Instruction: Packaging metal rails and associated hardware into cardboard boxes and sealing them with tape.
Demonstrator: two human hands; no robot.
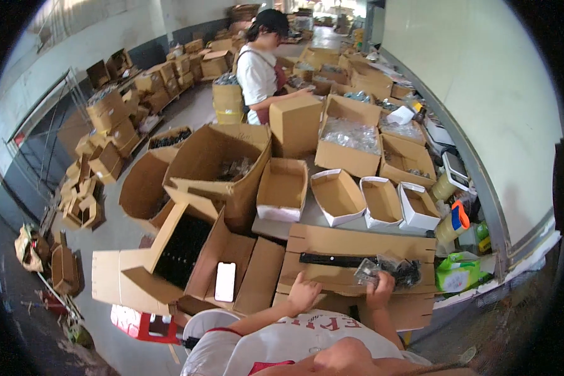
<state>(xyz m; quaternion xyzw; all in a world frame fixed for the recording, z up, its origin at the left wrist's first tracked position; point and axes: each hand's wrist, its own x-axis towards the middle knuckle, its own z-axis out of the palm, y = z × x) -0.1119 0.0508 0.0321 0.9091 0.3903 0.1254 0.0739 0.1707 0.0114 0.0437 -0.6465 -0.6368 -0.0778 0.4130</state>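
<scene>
My left hand (302,292) rests flat, fingers spread, on the top flap of a brown cardboard box (332,247) right in front of me. My right hand (380,287) grips a small clear plastic bag (367,271) holding dark metal parts, held over the same box. More small bags of dark parts (407,271) lie in a pile just right of that hand. A long black bar (338,259) lies across the box flap beyond both hands.
Small empty open boxes (338,195) stand in a row on the grey table. A large open carton (216,166) is at left, and a white phone (225,281) lies on a flap. A person in a white shirt (257,72) works farther back among many cartons.
</scene>
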